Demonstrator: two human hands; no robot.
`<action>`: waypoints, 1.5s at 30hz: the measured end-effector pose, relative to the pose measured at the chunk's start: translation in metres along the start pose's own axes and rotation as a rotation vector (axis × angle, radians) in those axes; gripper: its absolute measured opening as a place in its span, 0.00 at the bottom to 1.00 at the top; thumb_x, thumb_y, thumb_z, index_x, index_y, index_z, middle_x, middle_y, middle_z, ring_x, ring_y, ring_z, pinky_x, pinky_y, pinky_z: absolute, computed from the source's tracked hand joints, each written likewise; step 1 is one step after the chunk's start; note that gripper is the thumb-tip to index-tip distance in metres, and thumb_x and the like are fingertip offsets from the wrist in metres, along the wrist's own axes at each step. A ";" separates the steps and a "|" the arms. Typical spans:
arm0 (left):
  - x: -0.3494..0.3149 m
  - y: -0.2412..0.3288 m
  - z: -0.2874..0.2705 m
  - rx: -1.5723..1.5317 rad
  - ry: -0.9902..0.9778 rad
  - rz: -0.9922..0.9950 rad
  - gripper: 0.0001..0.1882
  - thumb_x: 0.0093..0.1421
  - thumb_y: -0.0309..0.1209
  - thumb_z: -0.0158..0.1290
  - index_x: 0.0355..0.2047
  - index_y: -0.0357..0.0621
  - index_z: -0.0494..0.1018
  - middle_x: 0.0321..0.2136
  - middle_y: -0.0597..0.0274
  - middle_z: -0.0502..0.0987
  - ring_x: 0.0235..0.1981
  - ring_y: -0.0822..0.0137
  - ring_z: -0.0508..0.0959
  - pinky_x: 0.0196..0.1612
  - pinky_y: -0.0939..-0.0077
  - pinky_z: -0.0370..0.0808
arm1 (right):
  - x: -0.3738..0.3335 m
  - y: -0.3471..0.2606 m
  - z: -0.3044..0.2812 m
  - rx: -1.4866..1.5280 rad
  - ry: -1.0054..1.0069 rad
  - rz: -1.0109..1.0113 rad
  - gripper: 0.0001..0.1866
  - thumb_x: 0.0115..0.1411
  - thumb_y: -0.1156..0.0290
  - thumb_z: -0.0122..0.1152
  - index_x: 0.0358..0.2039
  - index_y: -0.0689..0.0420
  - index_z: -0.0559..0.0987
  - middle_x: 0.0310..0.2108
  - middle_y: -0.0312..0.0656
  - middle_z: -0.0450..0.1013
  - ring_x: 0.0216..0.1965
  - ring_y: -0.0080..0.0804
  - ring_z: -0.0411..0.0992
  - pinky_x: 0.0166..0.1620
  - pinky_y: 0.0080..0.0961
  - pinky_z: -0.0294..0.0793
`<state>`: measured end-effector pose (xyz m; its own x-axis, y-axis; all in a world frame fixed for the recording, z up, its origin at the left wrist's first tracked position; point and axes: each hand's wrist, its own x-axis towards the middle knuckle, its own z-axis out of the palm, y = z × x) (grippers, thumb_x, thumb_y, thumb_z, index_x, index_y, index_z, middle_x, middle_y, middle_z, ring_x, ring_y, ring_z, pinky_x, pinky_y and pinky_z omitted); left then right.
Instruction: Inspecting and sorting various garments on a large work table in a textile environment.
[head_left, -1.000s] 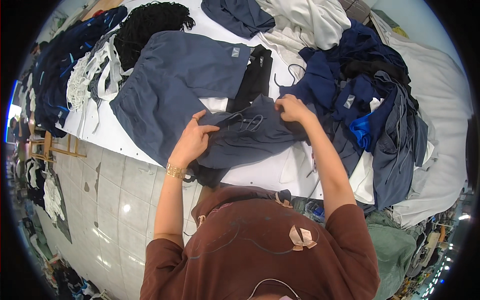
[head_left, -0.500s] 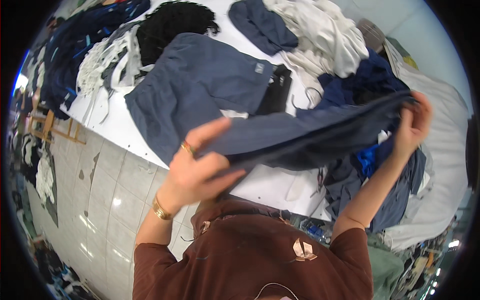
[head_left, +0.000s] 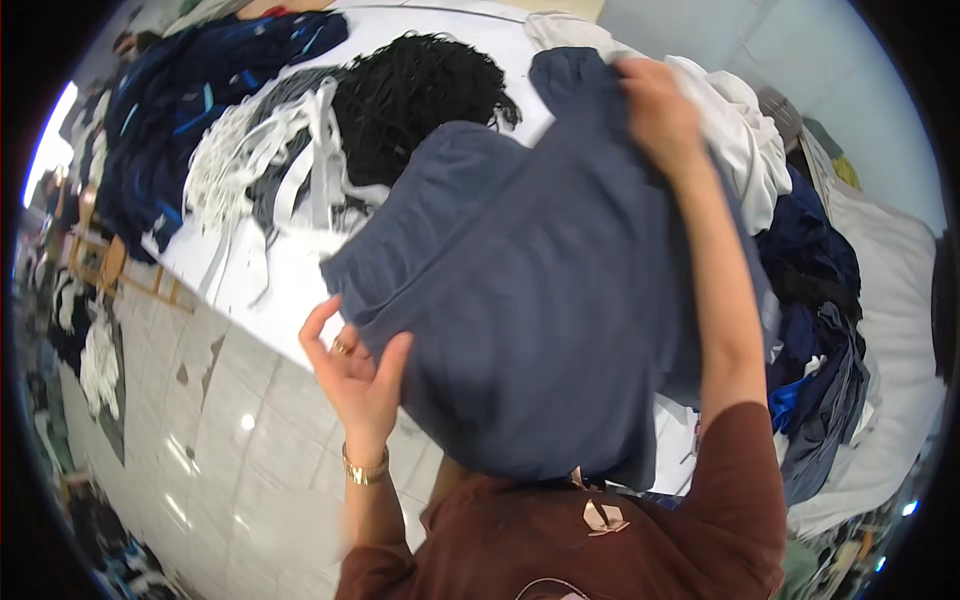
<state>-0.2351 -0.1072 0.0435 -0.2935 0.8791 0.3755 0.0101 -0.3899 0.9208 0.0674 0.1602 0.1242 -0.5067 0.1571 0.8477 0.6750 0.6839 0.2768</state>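
Note:
A slate-blue cloth garment [head_left: 560, 300] is spread in front of me, hanging over the table's near edge and covering much of the tabletop. My right hand [head_left: 660, 115] is closed on its far upper edge, arm stretched out. At its left edge is my left hand [head_left: 358, 378], palm up, with thumb and fingers apart; the cloth's corner lies by the fingertips. Beneath it, slate-blue shorts [head_left: 455, 165] lie on the white table [head_left: 250, 325], partly hidden. The garment's lower end is blurred near my brown shirt.
Black cords [head_left: 425, 105] and white straps [head_left: 255, 160] lie heaped at the back left, beside dark navy garments [head_left: 160, 140]. White cloth [head_left: 745, 120] is piled at the far right, with navy clothes [head_left: 815, 235] nearer. A wooden stool [head_left: 115, 265] stands on the tiled floor at left.
My right hand has swung from the right side to the far middle, carrying the garment's edge across the shorts. My left hand has moved slightly down, turning palm up.

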 end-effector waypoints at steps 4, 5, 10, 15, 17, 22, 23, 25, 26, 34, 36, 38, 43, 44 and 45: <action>0.025 -0.057 -0.043 0.167 0.247 -0.284 0.33 0.53 0.16 0.58 0.56 0.47 0.57 0.31 0.70 0.65 0.25 0.82 0.60 0.30 0.92 0.61 | -0.008 -0.055 0.130 0.162 -0.300 0.118 0.20 0.57 0.71 0.52 0.51 0.42 0.72 0.38 0.37 0.73 0.33 0.35 0.75 0.30 0.32 0.77; 0.032 -0.076 -0.053 0.279 0.253 -0.283 0.31 0.54 0.20 0.59 0.55 0.47 0.58 0.30 0.71 0.64 0.24 0.84 0.59 0.27 0.92 0.57 | -0.013 -0.063 0.161 0.235 -0.290 0.121 0.21 0.56 0.72 0.50 0.52 0.42 0.72 0.37 0.36 0.73 0.32 0.36 0.75 0.31 0.31 0.77; 0.056 -0.149 -0.070 0.855 0.163 -0.115 0.33 0.60 0.31 0.53 0.64 0.46 0.54 0.58 0.44 0.61 0.59 0.51 0.62 0.57 0.61 0.61 | -0.062 -0.112 0.266 0.023 -0.578 0.377 0.16 0.58 0.67 0.46 0.48 0.47 0.73 0.32 0.39 0.72 0.40 0.38 0.72 0.52 0.43 0.62; 0.056 -0.166 -0.093 1.020 -0.058 -0.105 0.28 0.65 0.38 0.46 0.63 0.47 0.56 0.61 0.40 0.56 0.64 0.47 0.52 0.62 0.57 0.53 | -0.075 -0.141 0.239 0.026 -0.206 0.579 0.20 0.57 0.65 0.51 0.51 0.49 0.72 0.46 0.45 0.70 0.55 0.42 0.64 0.61 0.50 0.52; 0.058 -0.157 -0.085 1.052 -0.004 -0.078 0.29 0.65 0.41 0.46 0.64 0.47 0.56 0.62 0.39 0.55 0.65 0.46 0.51 0.62 0.56 0.53 | -0.090 -0.129 0.183 0.020 -0.240 0.672 0.23 0.58 0.57 0.52 0.54 0.47 0.71 0.52 0.46 0.68 0.59 0.45 0.60 0.62 0.55 0.48; 0.044 -0.153 -0.064 1.072 0.025 -0.166 0.39 0.61 0.52 0.49 0.66 0.49 0.50 0.63 0.30 0.47 0.65 0.39 0.44 0.62 0.53 0.52 | -0.206 -0.084 0.066 -0.220 -0.783 0.709 0.34 0.58 0.36 0.43 0.62 0.37 0.62 0.64 0.44 0.57 0.66 0.50 0.48 0.61 0.68 0.38; 0.038 -0.168 -0.065 1.004 0.001 -0.228 0.42 0.59 0.54 0.50 0.66 0.47 0.48 0.61 0.27 0.49 0.64 0.38 0.48 0.63 0.53 0.52 | -0.233 -0.075 0.051 -0.195 -0.887 0.781 0.35 0.58 0.36 0.42 0.63 0.36 0.61 0.64 0.43 0.55 0.67 0.50 0.47 0.61 0.69 0.37; 0.032 -0.182 -0.048 1.025 -0.055 -0.173 0.43 0.59 0.54 0.50 0.66 0.46 0.48 0.61 0.27 0.50 0.64 0.37 0.50 0.63 0.54 0.52 | -0.288 -0.053 0.023 -0.208 -0.977 0.884 0.37 0.56 0.34 0.43 0.63 0.36 0.60 0.65 0.41 0.54 0.67 0.48 0.48 0.60 0.70 0.38; 0.032 -0.186 -0.048 1.086 -0.072 -0.141 0.43 0.59 0.53 0.50 0.66 0.44 0.48 0.60 0.27 0.52 0.63 0.37 0.53 0.63 0.55 0.52 | -0.282 -0.052 0.022 -0.245 -1.007 0.821 0.36 0.56 0.34 0.43 0.61 0.37 0.63 0.64 0.41 0.56 0.65 0.47 0.50 0.58 0.70 0.41; 0.029 -0.152 -0.046 1.291 0.209 -0.170 0.47 0.56 0.62 0.48 0.66 0.45 0.48 0.58 0.26 0.54 0.58 0.34 0.59 0.60 0.50 0.57 | -0.208 -0.025 -0.103 -0.319 -0.639 0.786 0.28 0.51 0.48 0.60 0.50 0.46 0.76 0.61 0.48 0.59 0.66 0.51 0.48 0.61 0.68 0.39; 0.020 -0.142 -0.028 1.242 0.201 -0.049 0.46 0.57 0.60 0.48 0.65 0.43 0.50 0.59 0.29 0.54 0.58 0.36 0.59 0.60 0.51 0.58 | -0.223 0.012 -0.198 -0.825 -0.634 0.748 0.23 0.46 0.52 0.63 0.42 0.49 0.80 0.55 0.47 0.65 0.62 0.53 0.53 0.59 0.65 0.46; 0.007 -0.127 -0.012 1.204 0.213 0.059 0.44 0.58 0.59 0.49 0.64 0.42 0.52 0.59 0.32 0.55 0.59 0.38 0.59 0.60 0.53 0.58 | -0.206 0.025 -0.302 -1.077 -0.497 0.852 0.17 0.45 0.57 0.63 0.36 0.49 0.81 0.47 0.44 0.70 0.58 0.51 0.57 0.55 0.60 0.53; -0.022 -0.095 0.066 0.864 0.079 0.167 0.37 0.62 0.46 0.51 0.63 0.36 0.54 0.57 0.35 0.61 0.57 0.44 0.63 0.59 0.59 0.62 | -0.296 0.082 -0.475 -1.151 -0.215 1.520 0.23 0.56 0.45 0.53 0.38 0.51 0.80 0.49 0.48 0.72 0.56 0.51 0.63 0.54 0.52 0.61; -0.027 -0.093 0.082 0.859 0.087 0.160 0.37 0.62 0.46 0.51 0.63 0.36 0.54 0.57 0.35 0.61 0.57 0.44 0.63 0.59 0.59 0.62 | -0.328 0.097 -0.505 -0.890 -0.185 1.700 0.25 0.58 0.44 0.50 0.38 0.53 0.80 0.46 0.51 0.73 0.52 0.52 0.68 0.53 0.47 0.65; -0.032 -0.087 0.090 0.752 0.041 0.136 0.34 0.62 0.43 0.52 0.62 0.37 0.56 0.58 0.40 0.60 0.57 0.47 0.64 0.58 0.60 0.62 | -0.335 0.099 -0.510 -0.836 -0.273 1.619 0.25 0.59 0.45 0.49 0.37 0.55 0.80 0.42 0.54 0.74 0.47 0.53 0.70 0.50 0.44 0.68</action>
<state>-0.1403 -0.0764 -0.0393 -0.2779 0.8202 0.5001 0.6924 -0.1898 0.6961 0.5772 -0.1883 0.0988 0.8274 0.3771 0.4162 0.5461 -0.7132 -0.4394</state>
